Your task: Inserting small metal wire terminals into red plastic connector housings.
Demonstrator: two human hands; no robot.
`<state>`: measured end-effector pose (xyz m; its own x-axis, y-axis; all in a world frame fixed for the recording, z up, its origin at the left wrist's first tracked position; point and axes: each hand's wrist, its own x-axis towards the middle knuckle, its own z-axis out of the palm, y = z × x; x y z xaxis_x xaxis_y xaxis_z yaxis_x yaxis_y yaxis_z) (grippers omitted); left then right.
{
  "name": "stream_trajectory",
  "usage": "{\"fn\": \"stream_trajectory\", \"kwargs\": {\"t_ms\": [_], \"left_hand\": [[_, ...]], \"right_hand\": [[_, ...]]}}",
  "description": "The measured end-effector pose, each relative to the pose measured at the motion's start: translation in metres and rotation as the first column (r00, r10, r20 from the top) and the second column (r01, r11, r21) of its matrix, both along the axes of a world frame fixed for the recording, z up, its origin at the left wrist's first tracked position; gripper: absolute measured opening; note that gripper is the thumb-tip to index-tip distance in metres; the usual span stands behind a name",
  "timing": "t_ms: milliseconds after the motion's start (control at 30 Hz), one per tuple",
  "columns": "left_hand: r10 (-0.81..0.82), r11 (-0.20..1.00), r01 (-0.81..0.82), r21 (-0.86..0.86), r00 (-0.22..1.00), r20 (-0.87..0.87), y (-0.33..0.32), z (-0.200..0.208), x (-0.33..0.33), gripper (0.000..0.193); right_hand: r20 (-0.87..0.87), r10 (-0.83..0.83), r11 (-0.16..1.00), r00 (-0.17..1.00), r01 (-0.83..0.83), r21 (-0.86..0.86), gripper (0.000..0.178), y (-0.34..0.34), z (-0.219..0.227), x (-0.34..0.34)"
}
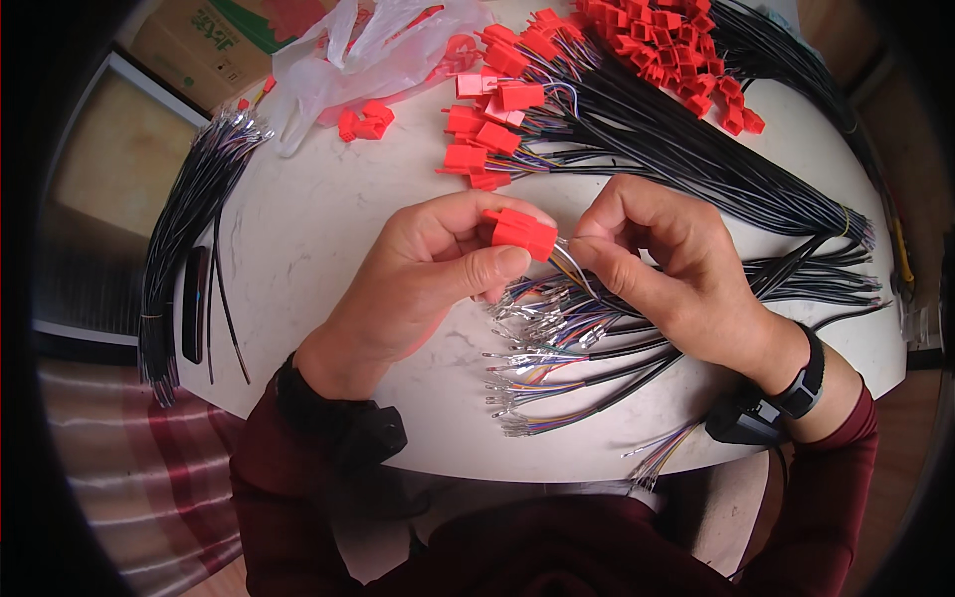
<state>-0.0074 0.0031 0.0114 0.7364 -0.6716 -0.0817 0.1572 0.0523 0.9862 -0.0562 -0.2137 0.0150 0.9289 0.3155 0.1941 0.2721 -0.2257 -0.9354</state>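
Note:
Between the thumb and fingers of my left hand (398,274) is a red plastic connector housing (524,234). Thin coloured wires (572,267) run out of its right end. My right hand (671,274) pinches one of these wires close to the housing, thumb against forefinger. Whether the wire's tip sits inside the housing is hidden. Just below both hands, a fan of black cables (617,373) lies on the table, their stripped coloured wires and metal terminals (527,383) pointing left.
A bundle of black cables with red housings (676,139) lies behind my hands, beside a heap of loose red housings (662,45). Another tied cable bundle (184,239) lies at the left. A clear plastic bag (373,60) and a cardboard box (199,50) are at the back left.

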Motion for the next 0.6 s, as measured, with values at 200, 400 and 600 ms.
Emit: {"fn": "stream_trajectory", "kwargs": {"t_ms": [200, 400, 600], "left_hand": [[-0.023, 1.0, 0.022, -0.014, 0.999, -0.03, 0.0007, -0.0002, 0.0008, 0.027], [-0.028, 1.0, 0.027, -0.002, 0.999, -0.021, 0.0002, 0.0024, -0.0006, 0.027], [-0.013, 1.0, 0.013, 0.028, 1.0, 0.001, 0.0004, 0.0057, -0.001, 0.028]], "right_hand": [[-0.168, 0.077, 0.964, 0.983, -0.03, 0.265, 0.006, 0.0002, -0.0028, 0.0039], [-0.211, 0.099, 0.961, 0.972, -0.038, 0.276, 0.005, -0.0003, -0.0015, 0.0038], [0.178, 0.02, 0.999, 0.984, -0.012, -0.045, 0.002, 0.0003, -0.0019, 0.0012]]}}
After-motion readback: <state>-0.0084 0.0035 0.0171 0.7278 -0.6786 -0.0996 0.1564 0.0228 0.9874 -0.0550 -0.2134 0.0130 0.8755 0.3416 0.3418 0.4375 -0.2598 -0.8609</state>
